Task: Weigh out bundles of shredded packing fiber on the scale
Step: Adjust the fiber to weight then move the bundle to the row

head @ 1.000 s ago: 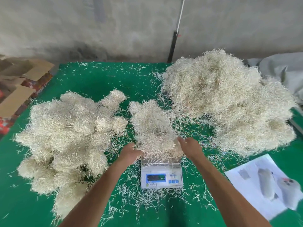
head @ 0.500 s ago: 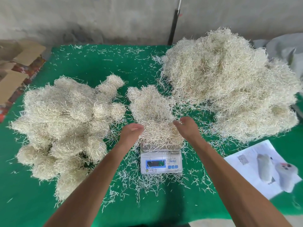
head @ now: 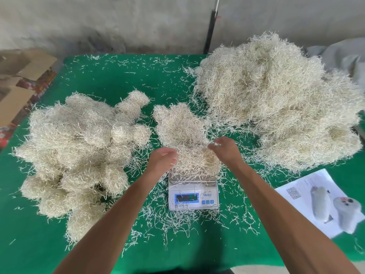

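Note:
A white digital scale (head: 193, 196) stands on the green table (head: 122, 80) at centre front. A loose fiber bundle (head: 194, 162) lies on its pan. My left hand (head: 162, 158) cups the bundle's left side with curled fingers. From the right, my right hand (head: 225, 148) curls its fingers into the strands at the bundle's upper edge. Just behind the scale is a small fiber heap (head: 177, 123). Rounded, compact bundles are stacked in a pile (head: 79, 147) on the left. A big loose fiber mound (head: 276, 99) fills the right side.
Stray strands litter the cloth around the scale. A printed sheet with two white objects (head: 324, 200) lies at the right front. Cardboard boxes (head: 21, 76) sit off the table's left edge. A grey wall and a dark pole (head: 210, 30) stand behind.
Both hands have moved up from the bundle's base beside the scale pan to its upper sides. The bundle stays on the scale.

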`<state>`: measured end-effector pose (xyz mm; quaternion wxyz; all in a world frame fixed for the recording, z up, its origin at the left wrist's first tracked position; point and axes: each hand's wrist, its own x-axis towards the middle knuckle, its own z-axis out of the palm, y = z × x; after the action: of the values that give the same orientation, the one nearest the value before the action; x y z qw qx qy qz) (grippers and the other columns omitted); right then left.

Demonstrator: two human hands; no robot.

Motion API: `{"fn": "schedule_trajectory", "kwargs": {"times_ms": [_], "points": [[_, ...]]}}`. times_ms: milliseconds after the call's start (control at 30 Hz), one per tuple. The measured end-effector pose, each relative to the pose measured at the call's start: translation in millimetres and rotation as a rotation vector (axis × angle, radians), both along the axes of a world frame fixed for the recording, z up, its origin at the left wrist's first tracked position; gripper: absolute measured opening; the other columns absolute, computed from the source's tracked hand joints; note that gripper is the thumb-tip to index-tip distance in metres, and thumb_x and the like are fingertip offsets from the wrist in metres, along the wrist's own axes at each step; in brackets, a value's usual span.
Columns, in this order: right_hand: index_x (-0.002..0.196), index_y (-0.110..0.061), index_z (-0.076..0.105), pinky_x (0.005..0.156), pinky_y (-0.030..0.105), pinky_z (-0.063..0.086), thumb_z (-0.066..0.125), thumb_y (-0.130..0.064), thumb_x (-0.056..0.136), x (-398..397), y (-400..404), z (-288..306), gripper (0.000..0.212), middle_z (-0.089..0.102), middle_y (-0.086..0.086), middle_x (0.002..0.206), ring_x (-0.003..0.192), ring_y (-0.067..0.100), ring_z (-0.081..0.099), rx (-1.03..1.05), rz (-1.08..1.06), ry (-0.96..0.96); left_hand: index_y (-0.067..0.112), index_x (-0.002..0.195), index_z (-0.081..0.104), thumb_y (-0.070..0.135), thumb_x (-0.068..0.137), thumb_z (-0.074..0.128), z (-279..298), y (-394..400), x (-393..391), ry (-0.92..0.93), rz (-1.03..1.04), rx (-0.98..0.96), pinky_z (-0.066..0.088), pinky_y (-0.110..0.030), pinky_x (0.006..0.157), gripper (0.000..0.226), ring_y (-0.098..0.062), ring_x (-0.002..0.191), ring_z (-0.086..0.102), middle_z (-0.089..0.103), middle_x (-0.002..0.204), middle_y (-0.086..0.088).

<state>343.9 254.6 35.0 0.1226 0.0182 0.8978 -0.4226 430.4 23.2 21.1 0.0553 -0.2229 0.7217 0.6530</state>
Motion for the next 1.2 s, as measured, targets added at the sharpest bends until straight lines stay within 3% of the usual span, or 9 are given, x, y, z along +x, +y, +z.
{"fn": "schedule_trajectory", "kwargs": {"times_ms": [133, 267, 400, 533, 633, 733, 933, 1100, 1200], "points": [[0.13, -0.013, 0.062, 0.097, 0.032, 0.053, 0.062, -0.03, 0.103, -13, -6, 5, 0.032, 0.067, 0.002, 0.13, 0.113, 0.018, 0.066, -0.029, 0.081, 0.033, 0.023, 0.106, 0.071, 0.025, 0.089, 0.071, 3, 0, -17, 0.056, 0.002, -0.085, 0.056, -0.029, 0.076, 0.017, -0.005, 0.081, 0.072, 0.074, 0.099, 0.006], [0.122, -0.013, 0.063, 0.048, 0.02, 0.051, 0.048, -0.029, 0.109, -33, -24, 8, 0.026, 0.071, 0.003, 0.122, 0.049, 0.003, 0.058, -0.107, 0.169, 0.046, 0.025, 0.109, 0.068, 0.029, 0.094, 0.065, 4, 1, -42, 0.077, 0.021, -0.208, 0.042, -0.016, 0.068, 0.016, 0.001, 0.088, 0.064, 0.069, 0.104, 0.012], [0.125, -0.012, 0.062, 0.089, 0.044, 0.06, 0.048, -0.032, 0.109, -58, -41, 0, 0.029, 0.068, 0.008, 0.126, 0.101, 0.033, 0.07, -0.112, 0.21, 0.022, 0.019, 0.118, 0.065, 0.031, 0.098, 0.06, 2, 4, -72, 0.016, -0.045, -0.326, 0.039, -0.015, 0.066, 0.024, -0.003, 0.093, 0.06, 0.062, 0.103, 0.012], [0.145, -0.015, 0.047, 0.07, 0.022, 0.05, 0.076, -0.047, 0.09, -91, -59, -21, 0.07, 0.055, 0.014, 0.141, 0.086, 0.012, 0.063, 0.011, 0.214, -0.05, 0.018, 0.123, 0.063, 0.026, 0.101, 0.055, -8, 5, -104, -0.052, -0.031, -0.39, 0.035, -0.014, 0.062, 0.025, -0.009, 0.097, 0.058, 0.065, 0.117, 0.004], [0.155, -0.022, 0.034, 0.087, 0.034, 0.056, 0.082, -0.047, 0.084, -110, -72, -40, 0.089, 0.043, 0.015, 0.152, 0.098, 0.026, 0.068, 0.147, 0.293, -0.183, 0.023, 0.132, 0.056, 0.021, 0.102, 0.051, -15, 2, -127, -0.093, -0.08, -0.34, 0.052, -0.027, 0.071, 0.03, -0.011, 0.101, 0.06, 0.061, 0.13, 0.003], [0.143, -0.011, 0.049, 0.073, 0.036, 0.063, 0.072, -0.028, 0.096, -128, -79, -52, 0.055, 0.064, 0.016, 0.13, 0.083, 0.024, 0.071, 0.103, 0.276, -0.241, 0.022, 0.137, 0.048, 0.008, 0.097, 0.057, -22, -1, -150, -0.127, -0.063, -0.17, 0.059, -0.048, 0.088, 0.044, -0.016, 0.096, 0.066, 0.056, 0.137, -0.002], [0.108, -0.015, 0.068, 0.083, 0.033, 0.056, 0.066, -0.035, 0.1, -173, -92, -7, 0.022, 0.071, 0.013, 0.114, 0.086, 0.018, 0.068, -0.121, 0.277, 0.017, 0.046, 0.147, 0.029, 0.035, 0.078, 0.082, -33, -6, -187, -0.026, -0.171, -0.35, 0.046, -0.03, 0.096, 0.088, -0.016, 0.122, 0.051, 0.04, 0.148, -0.001], [0.083, -0.036, 0.074, 0.093, 0.03, 0.044, 0.071, -0.043, 0.09, -191, -102, 59, 0.011, 0.074, -0.002, 0.097, 0.088, 0.016, 0.068, -0.429, 0.268, 0.017, 0.002, 0.107, 0.058, 0.033, 0.089, 0.074, -24, -8, -222, 0.077, 0.057, -0.435, 0.034, -0.012, 0.034, 0.04, 0.005, 0.037, 0.045, 0.057, 0.072, 0.008], [0.073, -0.04, 0.069, 0.095, 0.041, 0.052, 0.069, -0.037, 0.095, -189, -100, 87, 0.022, 0.073, -0.014, 0.088, 0.083, 0.0, 0.066, -0.509, 0.232, 0.077, 0.026, 0.114, 0.058, 0.04, 0.092, 0.068, -21, -21, -218, 0.095, 0.042, -0.445, 0.029, -0.013, 0.031, 0.028, 0.002, 0.036, 0.037, 0.056, 0.07, 0.006]]}}
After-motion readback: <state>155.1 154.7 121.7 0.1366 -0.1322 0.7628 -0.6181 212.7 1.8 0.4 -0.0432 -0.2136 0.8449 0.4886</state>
